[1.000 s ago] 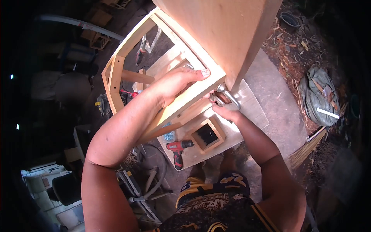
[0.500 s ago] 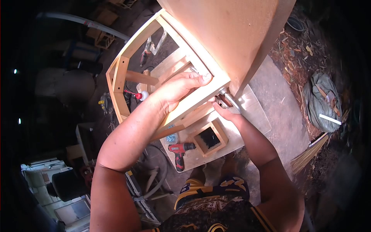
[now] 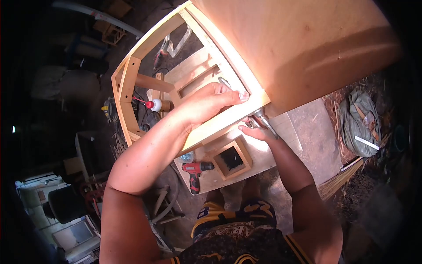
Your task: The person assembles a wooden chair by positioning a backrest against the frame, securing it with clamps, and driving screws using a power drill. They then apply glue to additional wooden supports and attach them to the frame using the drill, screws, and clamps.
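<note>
A pale wooden frame [image 3: 211,127] with a curved side is held up in front of me, and a broad wooden panel [image 3: 307,48] adjoins its right corner. My left hand [image 3: 213,101] is wrapped over the frame's near rail close to that corner, thumb on top. Beneath the corner, my right hand [image 3: 255,131] has its fingers closed round a metal tool [image 3: 266,121], partly hidden by the frame. The tool's type is unclear.
On the board [image 3: 211,182] below lie a red-black drill [image 3: 195,172] and a wooden box [image 3: 231,159] of black screws. A red-tipped bottle [image 3: 154,104] stands left. At right are a grey bag [image 3: 360,123] and a straw broom [image 3: 340,178].
The panel has swung to the right and shows more of its face. The frame's far side has shifted slightly left. Both hands keep their holds near the corner.
</note>
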A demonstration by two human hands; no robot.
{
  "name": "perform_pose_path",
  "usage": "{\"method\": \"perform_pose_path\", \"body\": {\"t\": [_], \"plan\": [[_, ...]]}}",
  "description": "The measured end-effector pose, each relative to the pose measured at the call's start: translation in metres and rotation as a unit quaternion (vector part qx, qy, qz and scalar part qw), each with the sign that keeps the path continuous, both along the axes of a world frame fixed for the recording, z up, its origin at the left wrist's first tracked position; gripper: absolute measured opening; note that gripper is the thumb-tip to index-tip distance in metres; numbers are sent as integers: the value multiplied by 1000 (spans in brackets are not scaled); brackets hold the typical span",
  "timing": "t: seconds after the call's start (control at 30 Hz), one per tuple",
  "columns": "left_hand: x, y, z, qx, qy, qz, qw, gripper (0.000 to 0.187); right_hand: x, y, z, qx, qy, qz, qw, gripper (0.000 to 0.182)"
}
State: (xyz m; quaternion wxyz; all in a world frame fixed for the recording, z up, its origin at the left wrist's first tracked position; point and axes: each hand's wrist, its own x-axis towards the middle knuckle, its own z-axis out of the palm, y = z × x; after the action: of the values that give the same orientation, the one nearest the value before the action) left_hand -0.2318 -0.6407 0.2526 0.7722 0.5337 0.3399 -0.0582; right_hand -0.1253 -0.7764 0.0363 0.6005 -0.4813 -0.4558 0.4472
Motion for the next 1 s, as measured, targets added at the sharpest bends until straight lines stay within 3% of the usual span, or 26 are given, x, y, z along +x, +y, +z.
{"method": "perform_pose_path", "body": {"t": [0.1, 0.13, 0.2, 0.23, 0.33, 0.37, 0.47, 0.57, 0.7, 0.77, 0.87, 0.9, 0.93, 1.0], "plan": [[-2, 0, -4, 29, 13, -3, 999, 37, 12, -1, -11, -63, -87, 90, 990, 47], [-3, 2, -4, 41, 18, -22, 999, 37, 11, 0, -14, -62, -85, 92, 990, 47], [-3, 2, -7, 46, 8, -19, 999, 38, 11, 2, -20, -167, -90, 86, 978, 47], [-2, 2, -8, 48, -4, -17, 999, 38, 9, 1, -26, -102, -86, 66, 989, 45], [-3, 0, -9, 44, -1, -2, 999, 36, 6, 3, -23, -63, -13, 51, 997, 43], [-3, -1, -7, 45, -1, -4, 999, 36, 2, 3, -21, -56, -57, 21, 997, 43], [-2, -4, -3, 22, 3, 9, 1000, 35, -6, 3, -11, 5, -20, -47, 999, 40], [0, -7, 5, 42, 13, 31, 999, 34, -4, 5, -2, -57, -42, -38, 997, 37], [3, -11, 16, 40, 18, 27, 999, 32, -6, 6, 11, -22, -12, -75, 997, 35], [2, -11, 12, 50, 22, 32, 998, 32, -6, 9, -7, -51, -82, -60, 994, 39], [-1, -9, 5, 39, 40, 65, 996, 32, -3, 1, -28, -111, -29, -1, 993, 50], [-2, -9, 5, 46, 53, 74, 995, 33, 4, -1, -28, -74, -24, 52, 996, 61], [-2, -8, 5, 55, 67, 82, 993, 33, 9, -2, -33, -71, -20, 47, 996, 61], [0, -9, 5, 52, 61, 76, 994, 34, 17, -3, -40, -106, -153, 72, 980, 67]]}}
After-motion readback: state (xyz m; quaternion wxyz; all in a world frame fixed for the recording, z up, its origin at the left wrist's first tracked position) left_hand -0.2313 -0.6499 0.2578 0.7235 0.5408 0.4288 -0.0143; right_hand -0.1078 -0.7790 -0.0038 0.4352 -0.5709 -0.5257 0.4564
